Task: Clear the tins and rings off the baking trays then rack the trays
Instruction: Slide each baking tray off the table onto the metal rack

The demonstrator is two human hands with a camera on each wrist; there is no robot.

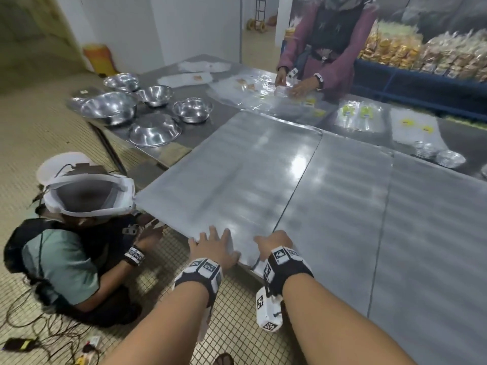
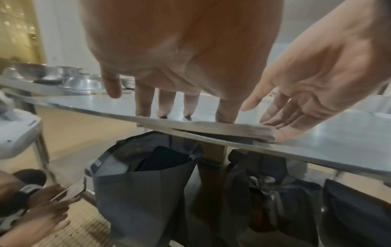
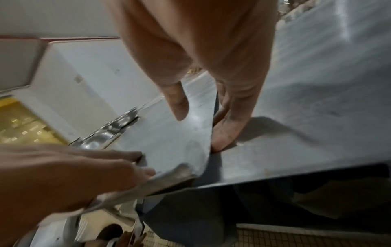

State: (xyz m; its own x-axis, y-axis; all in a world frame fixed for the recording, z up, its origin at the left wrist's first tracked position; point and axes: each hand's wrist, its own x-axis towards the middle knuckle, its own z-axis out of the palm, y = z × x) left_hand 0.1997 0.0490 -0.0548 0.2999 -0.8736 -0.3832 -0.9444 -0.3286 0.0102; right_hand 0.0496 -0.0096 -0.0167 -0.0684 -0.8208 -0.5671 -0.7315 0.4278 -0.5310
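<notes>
The baking tray (image 1: pixel 237 164) is lying flat on the steel tabletop (image 1: pixel 434 233), skewed to it, with its near corner jutting out past the tabletop's near edge and both hands meeting at that corner. Its long axis is running away from the person toward the tabletop's far side, so any lift, I judge, is going to start from this near short end and draw the tray back toward the body. The left hand (image 1: pixel 213 246) is lying on top of the tray with fingers straight and spread, fingertips (image 2: pixel 143 113) pressing down just inside the near edge. The right hand (image 1: pixel 274 243) is working at the tray's right-hand long edge beside the corner: the thumb is sitting above the sheet while the fingers (image 3: pixel 228 130) are reaching under the rim, so it is starting to pinch the tray rather than merely touching it. Both hands are equally near; the right one is the hand with purchase. In the left wrist view the near edge looks layered, so more than one tray may be stacked here, though I cannot tell how many. By count: one tray surface showing, no tins or rings on it, two small foil tins (image 1: pixel 437 155) well apart at the tabletop's right edge, and five steel bowls (image 1: pixel 155 130) toward its far-left corner.
</notes>
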